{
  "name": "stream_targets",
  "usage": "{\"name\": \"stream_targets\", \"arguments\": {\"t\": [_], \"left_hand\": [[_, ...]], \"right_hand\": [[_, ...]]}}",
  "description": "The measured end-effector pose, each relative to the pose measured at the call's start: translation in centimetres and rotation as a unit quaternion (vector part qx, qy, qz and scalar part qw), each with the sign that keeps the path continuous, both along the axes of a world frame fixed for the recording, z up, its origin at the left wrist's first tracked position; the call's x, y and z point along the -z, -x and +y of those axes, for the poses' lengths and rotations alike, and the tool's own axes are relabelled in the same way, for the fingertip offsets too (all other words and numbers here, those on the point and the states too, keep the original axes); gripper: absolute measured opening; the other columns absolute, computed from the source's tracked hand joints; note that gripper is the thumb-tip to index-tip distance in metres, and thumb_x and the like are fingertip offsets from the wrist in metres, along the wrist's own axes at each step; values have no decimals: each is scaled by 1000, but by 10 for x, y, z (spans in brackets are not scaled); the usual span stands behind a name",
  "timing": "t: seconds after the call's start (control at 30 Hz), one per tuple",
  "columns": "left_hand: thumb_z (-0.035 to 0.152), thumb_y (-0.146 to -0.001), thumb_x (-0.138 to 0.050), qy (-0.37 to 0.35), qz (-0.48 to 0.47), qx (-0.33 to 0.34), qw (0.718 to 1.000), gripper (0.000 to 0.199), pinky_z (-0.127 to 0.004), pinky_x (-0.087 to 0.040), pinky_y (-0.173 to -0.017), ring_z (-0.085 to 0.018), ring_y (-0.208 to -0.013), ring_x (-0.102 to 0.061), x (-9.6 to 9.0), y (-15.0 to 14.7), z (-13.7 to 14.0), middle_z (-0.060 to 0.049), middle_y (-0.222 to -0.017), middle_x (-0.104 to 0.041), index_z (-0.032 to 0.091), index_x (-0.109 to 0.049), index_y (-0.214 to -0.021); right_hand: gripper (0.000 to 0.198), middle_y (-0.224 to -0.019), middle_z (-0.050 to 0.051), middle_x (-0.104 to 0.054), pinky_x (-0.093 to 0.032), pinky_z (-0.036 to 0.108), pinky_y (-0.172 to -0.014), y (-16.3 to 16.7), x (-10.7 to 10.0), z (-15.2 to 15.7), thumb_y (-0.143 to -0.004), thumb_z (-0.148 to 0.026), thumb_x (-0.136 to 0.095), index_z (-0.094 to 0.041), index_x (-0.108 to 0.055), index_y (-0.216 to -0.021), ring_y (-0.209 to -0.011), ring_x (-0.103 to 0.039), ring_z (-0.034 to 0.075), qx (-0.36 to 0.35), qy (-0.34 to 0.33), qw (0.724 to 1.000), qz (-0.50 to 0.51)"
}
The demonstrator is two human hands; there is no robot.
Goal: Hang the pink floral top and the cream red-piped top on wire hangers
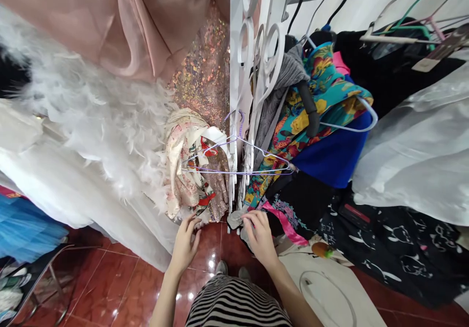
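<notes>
My left hand (pixel 186 243) is open, its fingers loosely bent and the thumb apart, just below a cream floral garment (pixel 178 171) hanging in a bundle. Level with it, my right hand (pixel 259 234) is open too, fingers curved beside a grey cloth (pixel 236 218); whether they touch it I cannot tell. Beyond both hands, thin purple and white wire hangers (pixel 262 150) hang in front of a white scrolled metal stand (pixel 273 56). Nothing hangs on their bars that I can make out.
On the left hang a white feathered dress (pixel 120 136), a pink satin garment (pixel 146 24) and a sequined dress (pixel 201 68). To the right are a teal floral garment (pixel 293 107), a blue cloth (pixel 330 156) and a white board (pixel 330 293) on the red tiled floor (pixel 120 278).
</notes>
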State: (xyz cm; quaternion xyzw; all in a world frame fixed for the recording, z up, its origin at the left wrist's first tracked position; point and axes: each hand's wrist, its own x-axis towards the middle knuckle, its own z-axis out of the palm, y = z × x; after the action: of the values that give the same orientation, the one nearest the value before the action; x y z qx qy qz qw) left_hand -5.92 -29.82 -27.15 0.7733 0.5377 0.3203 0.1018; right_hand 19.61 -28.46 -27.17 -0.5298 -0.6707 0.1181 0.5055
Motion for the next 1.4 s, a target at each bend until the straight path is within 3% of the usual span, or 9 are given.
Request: {"name": "stream_targets", "arguments": {"t": [0.13, 0.2, 0.37, 0.67, 0.8, 0.93, 1.0, 1.2, 1.4], "left_hand": [[22, -96, -45, -9, -3, 8, 1000, 32, -42, -52, -102, -24, -124, -60, -11, -5, 7, -13, -133, -61, 25, -60, -124], [22, -95, -46, -2, 10, 8, 1000, 35, -44, -52, -103, -25, -126, -59, -8, -7, 12, -14, -136, -59, 24, -57, -128], [17, -92, -48, 50, 45, 22, 998, 41, -46, -52, -103, -26, -131, -56, 9, -14, 11, -14, -147, -52, 24, -55, -132], [19, -95, -45, 28, 10, 66, 997, 30, -43, -54, -101, -23, -122, -62, 4, -36, 13, -11, -135, -63, 25, -65, -116], [22, -95, -48, 29, -10, 71, 997, 35, -43, -52, -103, -24, -126, -60, -4, -47, 23, -12, -137, -62, 25, -61, -127], [26, -96, -48, 92, -55, 84, 991, 35, -37, -58, -92, -19, -95, -72, -1, -56, 25, -7, -100, -75, 23, -60, -129], [27, -97, -47, 112, -62, 94, 987, 31, -36, -58, -89, -19, -90, -72, 3, -59, 22, -6, -92, -75, 23, -65, -121], [27, -94, -52, 76, -48, 82, 993, 35, -47, -49, -108, -24, -130, -58, 9, -54, 13, -11, -137, -61, 27, -63, -127], [39, -96, -51, 58, -124, 11, 991, 35, -41, -57, -95, -24, -115, -67, 3, -44, 15, -13, -127, -67, 23, -65, -123]], "right_hand": [[38, -86, 6, -64, -53, 37, -82, -4, -8, 2, -103, -27, -32, -25, -65, -85, -89, -60, 21, -44, 19, 999, -7], [34, -115, 11, -64, -51, 43, -94, -5, 3, 1, -102, -33, -35, -26, -67, -111, -112, -59, 24, -34, 49, 998, -23], [70, -158, 15, -34, -44, 49, -109, -8, 38, -13, -97, -49, -46, -26, -23, -159, -147, -34, 29, -2, 140, 990, -30], [43, -126, 9, -67, -52, 50, -103, -33, 37, -23, -102, -34, -34, -29, -76, -107, -127, -55, 26, -10, 93, 995, -23], [42, -133, 10, -64, -49, 48, -107, -42, 33, -27, -103, -33, -34, -29, -68, -127, -130, -54, 24, -7, 107, 994, -13], [60, -155, 13, -44, -46, 47, -111, -45, 39, -32, -100, -41, -42, -26, -33, -156, -141, -44, 25, -7, 169, 985, -21], [57, -153, 12, -48, -45, 49, -111, -44, 42, -33, -99, -41, -44, -26, -39, -154, -140, -46, 25, -23, 174, 984, -25], [40, -116, 8, -74, -47, 57, -106, -38, 36, -29, -100, -28, -37, -29, -77, -105, -119, -63, 26, -29, 126, 991, -26], [41, -123, 10, -67, -53, 43, -99, -32, 19, -23, -95, -24, -45, -25, -57, -134, -113, -64, 22, -42, 106, 993, 14]]}}
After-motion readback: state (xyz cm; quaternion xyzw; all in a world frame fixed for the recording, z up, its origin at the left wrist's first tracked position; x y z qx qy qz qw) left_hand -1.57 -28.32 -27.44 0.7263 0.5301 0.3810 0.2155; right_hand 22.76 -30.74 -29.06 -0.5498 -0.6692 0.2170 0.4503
